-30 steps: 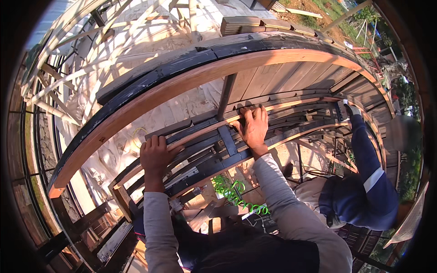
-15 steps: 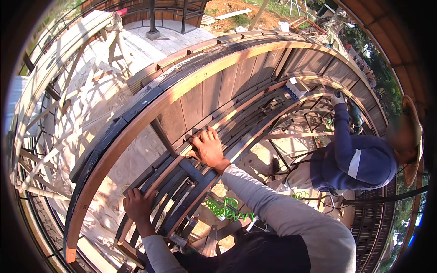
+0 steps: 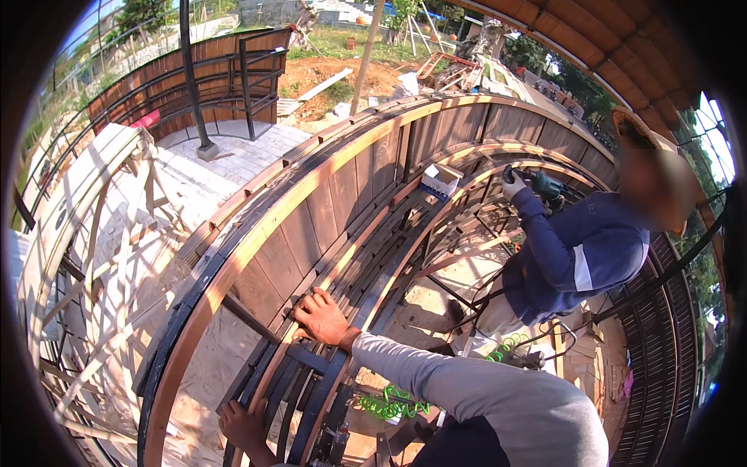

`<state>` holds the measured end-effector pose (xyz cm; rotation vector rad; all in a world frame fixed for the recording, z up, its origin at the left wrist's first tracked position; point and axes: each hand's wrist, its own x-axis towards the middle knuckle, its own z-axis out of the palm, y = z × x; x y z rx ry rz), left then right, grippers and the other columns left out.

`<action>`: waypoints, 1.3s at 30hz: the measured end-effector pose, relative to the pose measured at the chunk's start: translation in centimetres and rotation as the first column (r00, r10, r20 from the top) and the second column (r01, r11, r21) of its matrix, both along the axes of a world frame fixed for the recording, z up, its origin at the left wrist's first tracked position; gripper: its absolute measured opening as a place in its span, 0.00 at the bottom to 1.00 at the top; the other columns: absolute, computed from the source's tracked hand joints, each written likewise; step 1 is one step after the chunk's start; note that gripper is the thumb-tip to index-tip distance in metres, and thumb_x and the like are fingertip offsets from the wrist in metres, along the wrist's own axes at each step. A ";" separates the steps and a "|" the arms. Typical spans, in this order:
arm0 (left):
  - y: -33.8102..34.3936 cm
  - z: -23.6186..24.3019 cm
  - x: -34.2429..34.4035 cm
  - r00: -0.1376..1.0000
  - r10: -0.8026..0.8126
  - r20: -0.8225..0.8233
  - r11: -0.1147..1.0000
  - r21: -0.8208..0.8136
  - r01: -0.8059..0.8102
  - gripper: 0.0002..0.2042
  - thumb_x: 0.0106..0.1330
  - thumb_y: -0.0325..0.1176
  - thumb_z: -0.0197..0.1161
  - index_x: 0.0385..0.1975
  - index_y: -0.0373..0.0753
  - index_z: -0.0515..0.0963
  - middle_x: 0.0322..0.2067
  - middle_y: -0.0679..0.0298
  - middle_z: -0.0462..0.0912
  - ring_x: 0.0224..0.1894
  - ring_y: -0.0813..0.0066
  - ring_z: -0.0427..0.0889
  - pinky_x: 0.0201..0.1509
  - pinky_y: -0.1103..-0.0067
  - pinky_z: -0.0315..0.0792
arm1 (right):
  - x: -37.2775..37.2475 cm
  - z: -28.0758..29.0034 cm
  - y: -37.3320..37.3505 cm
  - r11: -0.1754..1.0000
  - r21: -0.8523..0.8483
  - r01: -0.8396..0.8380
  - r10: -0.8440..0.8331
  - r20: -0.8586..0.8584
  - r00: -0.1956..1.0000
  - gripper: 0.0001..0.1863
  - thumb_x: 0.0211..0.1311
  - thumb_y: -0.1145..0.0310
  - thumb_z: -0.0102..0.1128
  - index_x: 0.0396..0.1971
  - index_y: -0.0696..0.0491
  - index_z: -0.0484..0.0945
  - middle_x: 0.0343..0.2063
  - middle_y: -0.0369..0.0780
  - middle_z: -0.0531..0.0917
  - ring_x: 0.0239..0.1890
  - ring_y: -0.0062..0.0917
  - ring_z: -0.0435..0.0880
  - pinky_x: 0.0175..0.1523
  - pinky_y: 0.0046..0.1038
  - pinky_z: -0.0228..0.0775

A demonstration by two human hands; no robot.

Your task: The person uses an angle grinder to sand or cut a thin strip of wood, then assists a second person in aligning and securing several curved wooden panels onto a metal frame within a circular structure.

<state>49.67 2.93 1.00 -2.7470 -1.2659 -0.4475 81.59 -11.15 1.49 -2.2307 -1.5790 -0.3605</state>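
Note:
A long, curved wooden strip point(image 3: 274, 367) runs along the dark metal frame point(image 3: 310, 358) of a curved bench. My left hand point(image 3: 243, 424) is wrapped over its near end, low in the view. Farther along, my right hand point(image 3: 323, 317) grips the same strip from above, fingers curled over it beside the plank backrest point(image 3: 296, 233). Part of each hand's underside is hidden. Several dark slats lie parallel under and beside the strip.
At right, a co-worker in a blue hooded top point(image 3: 580, 249) holds a green power drill point(image 3: 547, 185). An open cardboard box point(image 3: 440, 180) sits on the bench slats. Coiled green air hose point(image 3: 393, 403) hangs below. Scaffold-like timber poles point(image 3: 117, 272) stand at left.
My view has tilted up and shifted, showing more of the background. Both hands stay on the strip. The co-worker appears more upright, with the drill more in sight.

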 end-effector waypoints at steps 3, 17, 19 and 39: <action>-0.2 0.3 0.5 0.999 0.009 -0.031 1.000 -0.012 -0.009 0.33 0.45 0.66 0.73 0.29 0.39 0.73 0.32 0.59 0.76 0.39 0.55 0.81 0.43 0.62 0.75 | 0.3 0.0 -0.5 1.000 -0.012 0.003 -0.003 -0.021 1.000 0.27 0.58 0.40 0.62 0.44 0.49 0.74 0.41 0.42 0.73 0.52 0.40 0.74 0.73 0.50 0.54; 0.9 -0.7 -0.3 0.999 -0.040 0.025 0.998 0.045 0.039 0.34 0.47 0.71 0.68 0.25 0.39 0.78 0.30 0.60 0.78 0.37 0.59 0.82 0.41 0.64 0.74 | -0.6 0.7 0.3 0.998 -0.054 0.043 -0.041 0.029 0.999 0.29 0.57 0.39 0.63 0.46 0.48 0.78 0.44 0.42 0.76 0.53 0.40 0.75 0.72 0.48 0.55; 0.5 0.2 0.3 0.996 -0.070 0.046 0.997 0.026 0.069 0.34 0.47 0.71 0.68 0.28 0.38 0.79 0.32 0.58 0.80 0.38 0.58 0.82 0.41 0.64 0.75 | -0.2 0.3 -0.2 0.999 -0.007 0.037 -0.036 0.061 0.998 0.29 0.56 0.39 0.64 0.46 0.48 0.78 0.43 0.42 0.77 0.53 0.40 0.76 0.72 0.48 0.55; 0.3 0.0 -0.1 0.987 -0.114 0.111 0.988 0.115 0.101 0.33 0.51 0.72 0.66 0.26 0.40 0.79 0.29 0.61 0.79 0.34 0.62 0.81 0.37 0.68 0.73 | -0.5 -0.1 -0.1 0.996 -0.030 0.083 -0.079 0.098 0.992 0.34 0.53 0.37 0.65 0.51 0.49 0.80 0.45 0.44 0.78 0.55 0.41 0.74 0.72 0.47 0.55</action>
